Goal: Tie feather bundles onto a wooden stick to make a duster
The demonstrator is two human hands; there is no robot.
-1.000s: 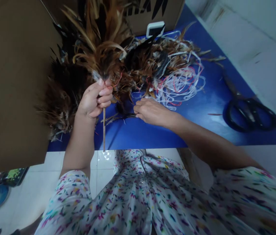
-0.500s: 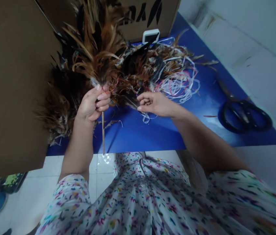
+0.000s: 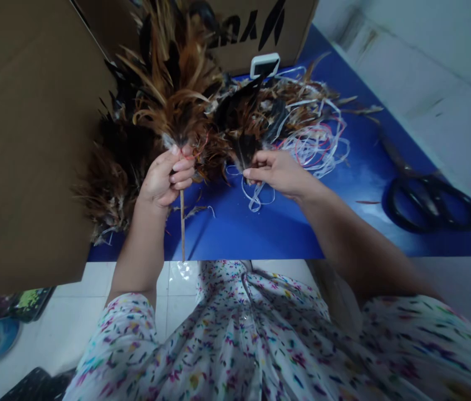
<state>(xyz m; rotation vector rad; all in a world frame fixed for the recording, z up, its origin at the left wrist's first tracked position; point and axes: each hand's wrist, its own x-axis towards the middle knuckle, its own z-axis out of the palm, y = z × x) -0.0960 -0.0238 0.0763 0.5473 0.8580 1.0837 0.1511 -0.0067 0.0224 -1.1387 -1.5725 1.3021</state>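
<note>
My left hand [image 3: 168, 175] is closed around a thin wooden stick [image 3: 182, 228], whose lower end points toward me. A bushy bunch of brown and black feathers [image 3: 172, 111] fans out above that fist, with red thread [image 3: 202, 147] at its base. To the right, my right hand [image 3: 279, 174] pinches a dark feather [image 3: 244, 149] by its pale quill end, tip pointing away from me. Behind it lies a pile of loose brown and black feathers [image 3: 298, 120]. White plastic string [image 3: 313, 146] mixed with red thread lies tangled just beyond my right hand.
Black-handled scissors [image 3: 431, 203] rest on the blue tabletop [image 3: 244, 234] at the right. Cardboard boxes stand at the left [image 3: 22, 139] and back [image 3: 298, 33]. A small white device [image 3: 264, 65] leans against the back box. More dark feathers [image 3: 110, 184] lie beside the left box.
My right hand has lifted a dark feather from the pile, and it now stands out from the fingertips. My left hand keeps its hold on the stick. The whole view has shifted slightly.
</note>
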